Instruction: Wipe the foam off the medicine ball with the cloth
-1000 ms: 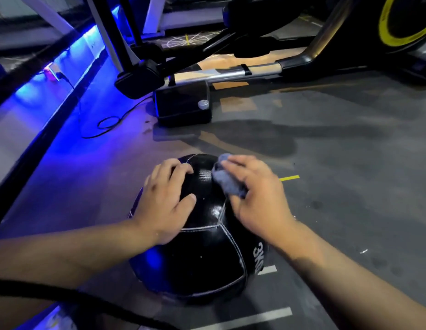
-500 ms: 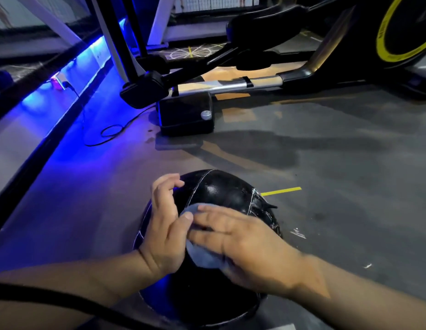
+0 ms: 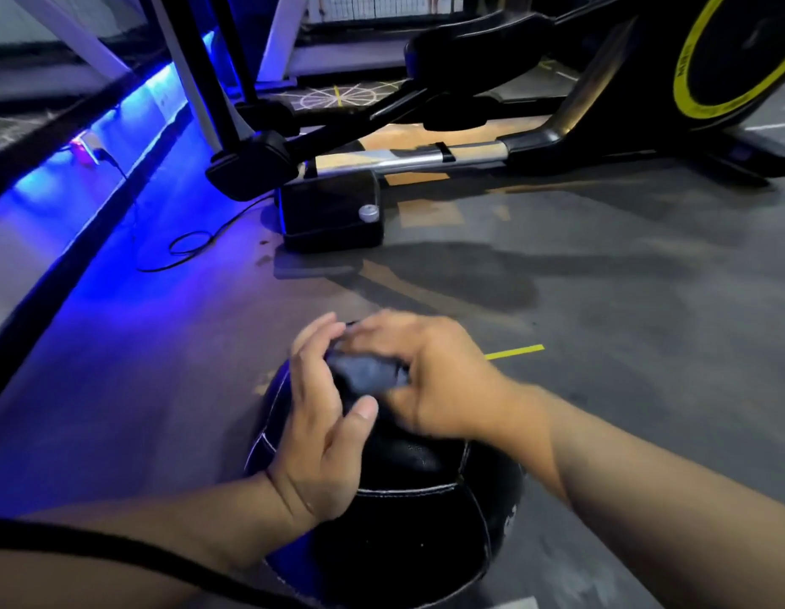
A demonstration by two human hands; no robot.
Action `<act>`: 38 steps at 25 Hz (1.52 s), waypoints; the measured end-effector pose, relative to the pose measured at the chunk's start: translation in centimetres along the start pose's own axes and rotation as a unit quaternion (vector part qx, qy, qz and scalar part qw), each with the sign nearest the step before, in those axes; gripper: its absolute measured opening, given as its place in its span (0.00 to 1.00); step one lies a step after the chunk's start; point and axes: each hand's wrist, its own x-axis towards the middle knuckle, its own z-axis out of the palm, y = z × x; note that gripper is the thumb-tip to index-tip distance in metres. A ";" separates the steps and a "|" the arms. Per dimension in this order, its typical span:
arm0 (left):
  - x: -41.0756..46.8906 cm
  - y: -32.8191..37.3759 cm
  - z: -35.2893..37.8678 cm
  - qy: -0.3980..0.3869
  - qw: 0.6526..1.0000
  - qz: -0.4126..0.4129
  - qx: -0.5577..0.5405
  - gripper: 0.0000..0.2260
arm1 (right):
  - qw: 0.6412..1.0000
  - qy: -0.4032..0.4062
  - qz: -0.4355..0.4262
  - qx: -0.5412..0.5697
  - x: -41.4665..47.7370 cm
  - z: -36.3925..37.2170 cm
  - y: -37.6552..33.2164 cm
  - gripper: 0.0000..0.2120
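Black leather with white seams, the ball [image 3: 408, 520] sits on the grey floor [image 3: 645, 345] near the bottom middle of the view. On its far top lies the cloth [image 3: 364, 373], a bunched blue-grey wad.

The right hand [image 3: 434, 375] comes in from the right and covers the cloth. Its fingers [image 3: 373, 329] are curled over the far side of the wad and the thumb closes on the near side, so the cloth is clamped between them and pressed to the ball. This hand is blurred.

The left hand [image 3: 324, 437] rests on the ball's left top, just beside the cloth. Its fingers lie together and a little bent, following the ball's curve, with their tips at the cloth's left edge. Its thumb stands apart, pointing right across the leather. It pinches nothing.

A black strap [image 3: 118, 551] crosses the left forearm in the near left corner.

Right of the hands, a short yellow line [image 3: 513, 351] marks the floor. Farther off stands a trainer [image 3: 535, 142] with a steel rail, a black end block [image 3: 331, 213] and a yellow-ringed wheel [image 3: 733, 59] at far right. A thin cable [image 3: 193, 248] loops on the floor left of the block. Blue light [image 3: 153, 94] runs along the left wall's base.
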 end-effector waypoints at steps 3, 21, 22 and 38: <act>-0.4 -0.5 -0.2 0.019 0.999 -0.018 -0.025 0.31 | 0.995 -0.058 -0.071 -0.032 -2.0 0.3 -1.8 0.26; 4.3 -5.9 -7.9 -0.213 0.908 0.177 0.314 0.21 | 0.911 0.189 0.367 -0.007 -7.1 -0.3 5.0 0.10; 5.8 -6.2 -9.0 -0.227 0.882 0.200 0.362 0.19 | 0.910 0.210 0.356 -0.023 -7.0 0.5 4.4 0.12; 9.1 -6.7 -5.6 -0.192 0.923 0.102 0.317 0.16 | 0.974 0.208 0.036 -0.087 -2.8 4.4 1.1 0.22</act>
